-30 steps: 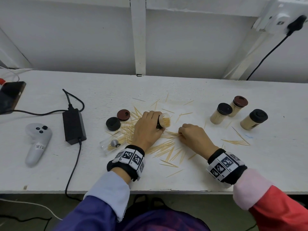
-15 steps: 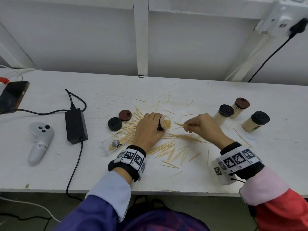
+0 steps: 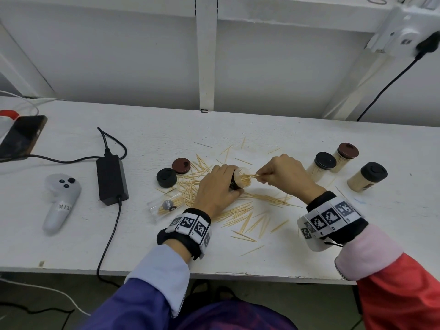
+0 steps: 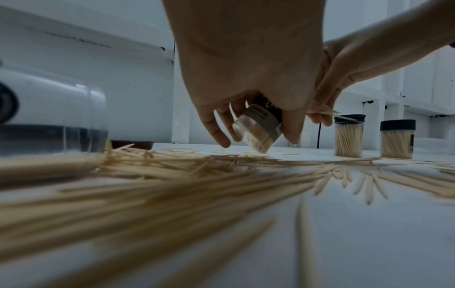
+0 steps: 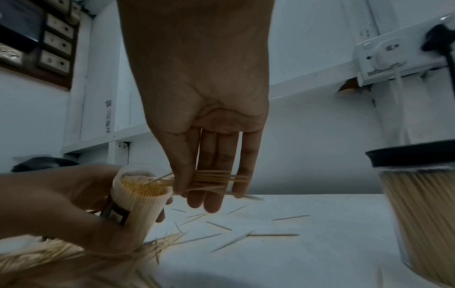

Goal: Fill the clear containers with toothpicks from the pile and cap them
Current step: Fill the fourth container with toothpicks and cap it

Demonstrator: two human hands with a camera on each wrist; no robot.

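**Toothpicks at the mouth of the tilted container**

The left hand (image 3: 217, 186) is curled round a small clear plastic container (image 5: 138, 196), nearly full and tilted toward the right; its fingers hide the container's lower half in the head view. The right hand (image 3: 284, 173) pinches a small bundle of wooden toothpicks (image 5: 211, 178), tips at the container's mouth. The loose pile of toothpicks (image 3: 240, 210) lies beneath both hands, blurred in the wrist views. Another clear container (image 3: 164, 206) lies on its side left of the pile, beside a black round cap (image 3: 166, 177) and a brown round cap (image 3: 181, 165). Three capped, filled containers (image 3: 322, 166) stand to the right on the white table (image 3: 238, 260).
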